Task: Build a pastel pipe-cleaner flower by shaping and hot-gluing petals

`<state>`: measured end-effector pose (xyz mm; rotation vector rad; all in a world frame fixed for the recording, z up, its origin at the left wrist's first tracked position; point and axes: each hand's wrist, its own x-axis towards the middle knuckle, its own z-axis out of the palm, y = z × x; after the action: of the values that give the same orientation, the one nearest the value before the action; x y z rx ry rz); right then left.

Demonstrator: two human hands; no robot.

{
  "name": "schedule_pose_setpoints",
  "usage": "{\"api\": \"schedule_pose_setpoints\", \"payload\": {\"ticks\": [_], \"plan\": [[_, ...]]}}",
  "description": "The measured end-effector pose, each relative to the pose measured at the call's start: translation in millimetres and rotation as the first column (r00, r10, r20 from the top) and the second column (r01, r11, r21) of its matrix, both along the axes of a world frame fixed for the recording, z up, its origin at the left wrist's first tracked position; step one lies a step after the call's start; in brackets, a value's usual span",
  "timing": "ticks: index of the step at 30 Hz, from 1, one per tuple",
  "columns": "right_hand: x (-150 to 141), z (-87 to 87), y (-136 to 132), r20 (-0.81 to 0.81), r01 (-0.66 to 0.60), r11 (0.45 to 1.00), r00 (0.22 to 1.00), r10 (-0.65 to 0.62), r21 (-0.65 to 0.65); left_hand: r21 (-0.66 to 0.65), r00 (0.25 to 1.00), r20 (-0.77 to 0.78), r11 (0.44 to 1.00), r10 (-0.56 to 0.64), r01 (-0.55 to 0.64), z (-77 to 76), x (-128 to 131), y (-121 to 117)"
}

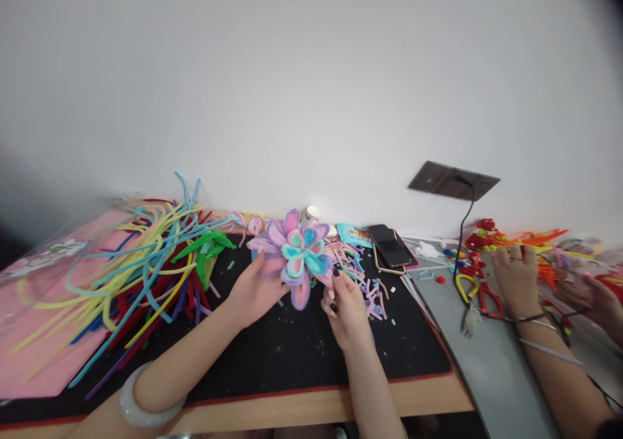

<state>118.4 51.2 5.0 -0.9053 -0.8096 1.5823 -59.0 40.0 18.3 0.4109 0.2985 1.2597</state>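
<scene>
A pipe-cleaner flower (304, 255) is held up over the black mat, facing me. Its outer petals are pink and lilac, and smaller ones in turquoise and pink sit around the centre. My left hand (256, 291) supports it from the left, thumb at a petal and fingers partly hidden behind. At the lower right, my right hand (343, 302) pinches a pink petal between its fingertips. Just behind the flower stands a small white-topped container (312, 212), partly covered. Short cut pieces of pipe cleaner (374, 296) lie scattered beside my right hand.
Long pipe cleaners (150, 263) and green leaf shapes (207, 247) pile up at left on a pink sheet (29, 354). Phones (390, 245) lie at the mat's (272, 361) back right. Farther right are pliers (468, 302), a cord and a co-worker's hands (516, 280).
</scene>
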Motion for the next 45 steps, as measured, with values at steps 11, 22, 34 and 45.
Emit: {"api": "schedule_pose_setpoints", "payload": {"ticks": [11,22,34,45], "plan": [[15,-0.5,14,-0.085,-0.047,0.999,0.995,0.047,-0.005,-0.167,0.993,-0.094,0.985,-0.067,0.05,4.8,-1,-4],[35,15.7,15,0.111,-0.058,0.995,0.993,0.049,0.075,-0.102,0.964,0.006,0.958,-0.267,0.266,-3.1,-10,-5],[58,50.8,9,0.837,-0.399,0.788,0.486,-0.251,0.469,-0.205,0.962,-0.15,0.959,-0.229,0.196,-8.7,3,-3],[55,46.9,17,0.786,-0.405,0.831,0.616,-0.061,0.382,-0.274,0.953,-0.174,0.942,-0.246,0.193,-4.8,4,-2]]}}
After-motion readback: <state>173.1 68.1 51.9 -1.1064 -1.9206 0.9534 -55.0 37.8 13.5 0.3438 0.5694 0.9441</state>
